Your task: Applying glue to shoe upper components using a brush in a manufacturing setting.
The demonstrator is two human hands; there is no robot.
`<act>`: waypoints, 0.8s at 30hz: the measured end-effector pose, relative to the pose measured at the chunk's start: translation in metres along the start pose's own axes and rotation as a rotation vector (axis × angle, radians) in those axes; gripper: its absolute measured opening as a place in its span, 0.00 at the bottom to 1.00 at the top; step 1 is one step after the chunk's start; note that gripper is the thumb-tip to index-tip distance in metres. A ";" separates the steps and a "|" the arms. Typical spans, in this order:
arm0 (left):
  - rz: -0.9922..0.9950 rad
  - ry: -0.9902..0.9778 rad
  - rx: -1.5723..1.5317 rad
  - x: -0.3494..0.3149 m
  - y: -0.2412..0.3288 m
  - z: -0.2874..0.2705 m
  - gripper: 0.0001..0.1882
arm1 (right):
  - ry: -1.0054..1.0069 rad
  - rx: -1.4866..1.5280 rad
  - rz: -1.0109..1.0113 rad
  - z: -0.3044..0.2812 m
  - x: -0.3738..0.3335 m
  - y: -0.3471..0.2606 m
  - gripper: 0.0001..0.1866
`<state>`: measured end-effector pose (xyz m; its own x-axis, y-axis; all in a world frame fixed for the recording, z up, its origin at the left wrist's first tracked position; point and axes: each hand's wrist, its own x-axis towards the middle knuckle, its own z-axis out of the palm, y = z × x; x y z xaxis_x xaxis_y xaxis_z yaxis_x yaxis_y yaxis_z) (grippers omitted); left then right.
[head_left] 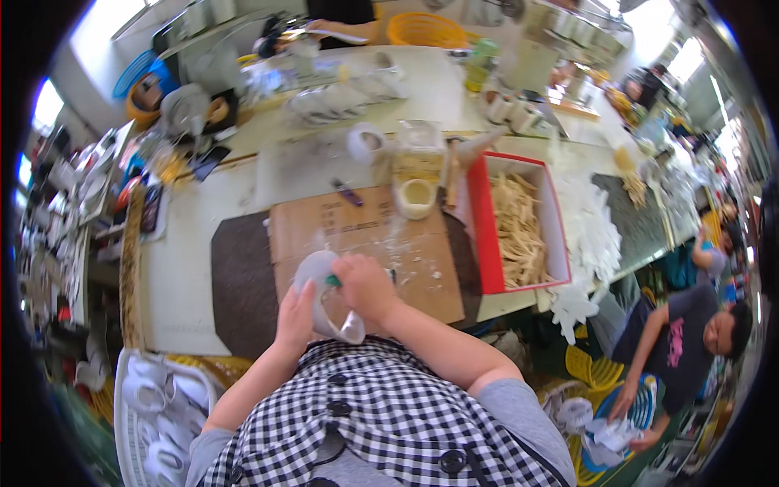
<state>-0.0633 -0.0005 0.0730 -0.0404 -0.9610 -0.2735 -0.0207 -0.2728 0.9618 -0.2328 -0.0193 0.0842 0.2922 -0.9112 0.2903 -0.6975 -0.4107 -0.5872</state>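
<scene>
My left hand grips the side of a white shoe, which is tilted up close to my apron. The fingers of my right hand are closed around a small green-handled tool at the shoe's opening; the tool's working end is hidden. Beneath them lies a flat sheet of brown cardboard with white smears and scraps on it. A cup of pale yellowish paste stands at its far edge. Near that, a small purple marker-like stick rests on the table.
Right of the cardboard sits a red-sided box holding beige strips. White scraps spread beyond it. A white basket of white shoes stands at lower left. At lower right, another person handles white pieces over a blue basket.
</scene>
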 end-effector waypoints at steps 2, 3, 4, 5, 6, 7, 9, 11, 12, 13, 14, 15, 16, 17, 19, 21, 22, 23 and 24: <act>0.019 0.088 0.162 0.020 -0.051 -0.030 0.17 | -0.045 0.053 0.079 0.016 -0.006 0.010 0.10; 0.044 0.122 0.324 0.025 -0.063 -0.041 0.17 | 0.076 0.153 0.063 0.023 -0.011 0.021 0.10; -0.025 0.161 0.372 0.026 -0.057 -0.047 0.17 | 0.202 0.250 0.053 0.025 -0.016 0.034 0.11; -0.030 0.180 0.369 0.024 -0.056 -0.054 0.17 | 0.197 0.338 0.113 0.023 -0.022 0.047 0.10; -0.135 0.176 0.245 0.025 -0.055 -0.060 0.17 | 0.194 0.421 0.177 0.016 -0.027 0.061 0.11; -0.239 0.171 0.120 0.024 -0.055 -0.066 0.17 | 0.235 0.529 0.297 0.005 -0.027 0.066 0.12; -0.251 0.147 0.005 0.027 -0.043 -0.073 0.18 | 0.318 0.568 0.412 -0.027 -0.024 0.070 0.18; -0.152 0.137 -0.274 0.040 -0.029 -0.074 0.19 | 0.376 0.436 0.381 -0.056 -0.020 0.088 0.21; -0.129 0.136 -0.254 0.048 -0.016 -0.073 0.24 | 0.391 0.366 0.364 -0.068 -0.020 0.098 0.21; -0.135 0.125 -0.162 0.053 0.002 -0.073 0.26 | 0.385 0.360 0.367 -0.078 -0.016 0.102 0.21; -0.091 0.121 -0.202 0.055 0.016 -0.072 0.24 | 0.395 0.478 0.543 -0.089 -0.009 0.100 0.19; -0.046 0.108 -0.240 0.059 0.026 -0.069 0.22 | 0.411 0.591 0.723 -0.096 -0.003 0.099 0.17; -0.048 0.112 -0.246 0.063 0.030 -0.068 0.22 | 0.405 0.587 0.722 -0.096 0.003 0.102 0.17; 0.045 0.135 -0.042 0.067 0.033 -0.067 0.19 | 0.507 0.556 0.635 -0.094 0.009 0.106 0.14; 0.134 0.166 0.163 0.072 0.036 -0.064 0.16 | 0.599 0.530 0.542 -0.091 0.020 0.113 0.11; 0.104 0.121 0.269 0.075 0.037 -0.057 0.14 | 0.568 0.380 0.577 -0.090 0.028 0.121 0.09; 0.119 0.112 0.318 0.080 0.030 -0.054 0.14 | 0.563 0.384 0.575 -0.088 0.030 0.128 0.09; 0.117 0.117 0.319 0.086 0.016 -0.050 0.14 | 0.548 0.279 0.549 -0.083 0.031 0.138 0.09; 0.147 0.107 0.314 0.093 0.000 -0.046 0.14 | 0.534 0.174 0.524 -0.078 0.033 0.147 0.10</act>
<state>-0.0215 -0.0918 0.0478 0.0388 -0.9927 -0.1139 -0.3289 -0.1204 0.9367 -0.3770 -0.1070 0.0662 -0.4346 -0.8679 0.2405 -0.5318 0.0318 -0.8462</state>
